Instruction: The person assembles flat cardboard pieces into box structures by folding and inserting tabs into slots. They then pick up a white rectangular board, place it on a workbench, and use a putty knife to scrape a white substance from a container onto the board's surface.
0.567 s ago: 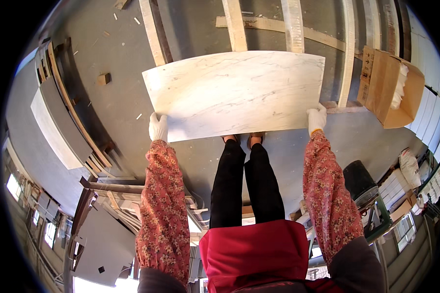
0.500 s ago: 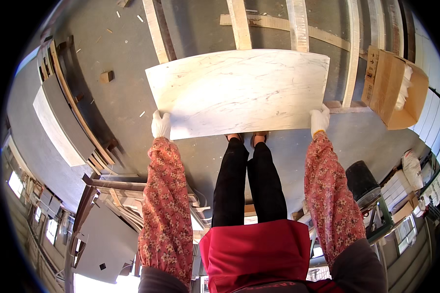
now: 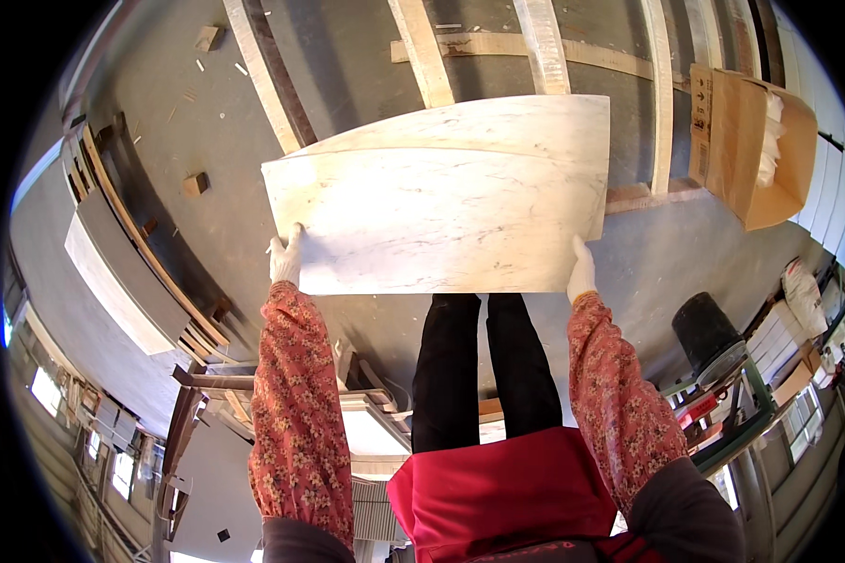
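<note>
Gripping a marbled panel (image 3: 418, 220) by opposite ends with left hand (image 3: 285, 259) and right hand (image 3: 582, 270), overlapping a matching sheet (image 3: 535, 124). Probably positioning it; calls for even support tbh.

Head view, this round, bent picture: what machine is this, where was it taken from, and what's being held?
There is no robot here, just a person in white gloves. The camera is worn on the head and looks down; its wide lens bends straight edges. The left hand and right hand hold a pale, grey-veined panel by its two sides. A similar second panel shows beyond it, partly covered, and seems to rest on wooden beams. To the right stands an open cardboard box.
</note>
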A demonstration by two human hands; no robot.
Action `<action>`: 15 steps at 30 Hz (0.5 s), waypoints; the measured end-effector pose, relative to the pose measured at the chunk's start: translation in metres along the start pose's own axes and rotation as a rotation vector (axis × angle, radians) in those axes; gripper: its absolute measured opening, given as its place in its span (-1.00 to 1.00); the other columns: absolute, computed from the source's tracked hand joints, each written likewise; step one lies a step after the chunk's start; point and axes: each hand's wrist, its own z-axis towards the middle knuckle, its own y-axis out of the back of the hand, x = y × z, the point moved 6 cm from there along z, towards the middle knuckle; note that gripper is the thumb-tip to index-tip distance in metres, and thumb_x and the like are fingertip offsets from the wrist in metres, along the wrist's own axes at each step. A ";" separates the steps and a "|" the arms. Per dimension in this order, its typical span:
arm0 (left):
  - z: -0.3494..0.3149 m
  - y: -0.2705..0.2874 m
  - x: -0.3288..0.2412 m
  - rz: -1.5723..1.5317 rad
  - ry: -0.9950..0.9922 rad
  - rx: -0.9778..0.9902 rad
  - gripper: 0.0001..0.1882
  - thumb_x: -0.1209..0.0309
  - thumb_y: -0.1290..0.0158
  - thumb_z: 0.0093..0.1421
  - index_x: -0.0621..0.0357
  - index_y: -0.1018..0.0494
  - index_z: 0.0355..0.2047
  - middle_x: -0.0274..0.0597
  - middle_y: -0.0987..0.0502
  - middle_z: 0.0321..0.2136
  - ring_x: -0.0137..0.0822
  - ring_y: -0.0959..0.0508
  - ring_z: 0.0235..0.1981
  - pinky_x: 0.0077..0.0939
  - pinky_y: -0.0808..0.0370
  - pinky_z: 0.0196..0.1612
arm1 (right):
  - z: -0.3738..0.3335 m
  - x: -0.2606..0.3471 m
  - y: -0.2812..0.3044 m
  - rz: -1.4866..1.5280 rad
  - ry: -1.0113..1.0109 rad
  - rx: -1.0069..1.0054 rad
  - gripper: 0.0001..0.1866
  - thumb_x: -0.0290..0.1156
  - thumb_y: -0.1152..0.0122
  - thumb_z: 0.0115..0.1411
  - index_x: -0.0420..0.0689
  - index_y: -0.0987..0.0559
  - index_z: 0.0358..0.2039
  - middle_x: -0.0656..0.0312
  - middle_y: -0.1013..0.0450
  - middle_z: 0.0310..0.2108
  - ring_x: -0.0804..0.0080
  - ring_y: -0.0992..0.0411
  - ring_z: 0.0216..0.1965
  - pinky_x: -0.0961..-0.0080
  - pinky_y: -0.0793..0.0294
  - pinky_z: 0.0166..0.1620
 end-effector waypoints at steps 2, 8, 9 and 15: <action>0.007 0.000 -0.005 -0.020 -0.005 0.051 -0.11 -0.30 -0.11 0.10 0.39 -0.40 0.00 0.16 -0.51 -0.20 -0.01 -0.50 -0.10 -0.19 -0.40 0.03 | 0.003 0.003 0.005 0.285 -0.105 0.090 -0.25 0.09 -0.12 0.32 -0.34 -0.34 0.24 0.07 -0.40 0.15 0.26 -0.41 0.09 0.36 -0.36 0.17; -0.011 0.022 -0.021 -0.090 -0.007 -0.008 -0.18 -0.29 -0.13 0.09 0.40 -0.47 -0.18 0.03 -0.55 -0.28 -0.19 -0.51 -0.21 -0.25 -0.44 -0.05 | -0.029 0.014 0.025 0.341 -0.003 -0.119 -0.25 0.14 -0.06 0.34 -0.35 -0.41 0.19 0.12 -0.44 0.10 0.34 -0.41 0.06 0.43 -0.39 0.13; -0.025 0.030 -0.026 -0.112 -0.029 -0.048 -0.20 -0.28 -0.14 0.09 0.39 -0.47 -0.21 0.00 -0.55 -0.30 -0.20 -0.51 -0.23 -0.24 -0.45 -0.08 | -0.042 0.019 0.030 0.328 0.005 -0.141 -0.27 0.13 -0.06 0.35 -0.35 -0.44 0.17 0.13 -0.45 0.09 0.35 -0.41 0.05 0.45 -0.39 0.13; -0.140 0.079 -0.050 -0.347 -0.076 -0.030 -0.38 -0.12 -0.22 0.11 0.35 -0.49 -0.36 -0.17 -0.56 -0.40 -0.35 -0.50 -0.37 -0.38 -0.47 -0.30 | -0.140 0.043 0.108 0.420 0.007 -0.118 -0.40 -0.02 -0.03 0.39 -0.34 -0.46 0.14 0.14 -0.46 0.08 0.37 -0.42 0.07 0.46 -0.38 0.16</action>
